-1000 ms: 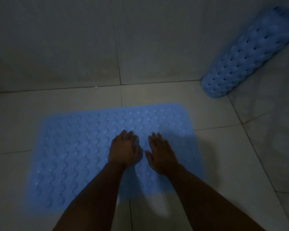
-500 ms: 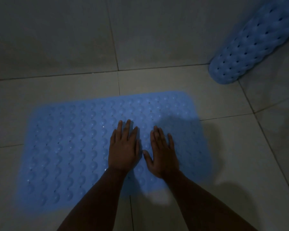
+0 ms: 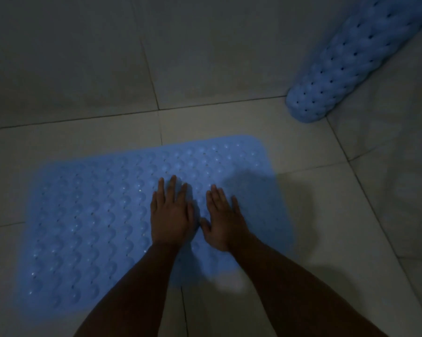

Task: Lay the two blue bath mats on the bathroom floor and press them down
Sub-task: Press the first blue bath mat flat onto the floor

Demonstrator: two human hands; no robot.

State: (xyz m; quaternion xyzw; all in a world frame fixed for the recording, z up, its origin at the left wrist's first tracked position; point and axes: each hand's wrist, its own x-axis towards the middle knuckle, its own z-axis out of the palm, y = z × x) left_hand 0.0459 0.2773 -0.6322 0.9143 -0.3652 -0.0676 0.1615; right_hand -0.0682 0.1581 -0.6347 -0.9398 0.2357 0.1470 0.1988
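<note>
Here both hands lie flat, palms down, on the unrolled blue bath mat (image 3: pixel 88 222). The left hand (image 3: pixel 171 215) has its fingers straight and slightly spread, pointing away from the person, and its palm presses on the mat's bumpy surface. The right hand (image 3: pixel 223 220) is just beside it, also with straight fingers fanned a little and the thumb angled toward the left hand; the two hands are close together but a narrow strip of mat shows between them. Neither hand grips anything; they only rest on the mat. Both forearms reach in from the bottom edge of the view, converging toward the hands, the left one coming up from the lower middle and the right one from the lower right.

The flat mat lies on the tiled floor (image 3: pixel 326 215), stretching well to the left of the hands, with its right edge in shadow just beyond the right hand. Its far edge is near the foot of the wall (image 3: pixel 205 45). The rolled blue bath mat (image 3: pixel 346 64) stands tilted in the upper right corner, its lower end on the floor, well apart from the hands and from the flat mat.
</note>
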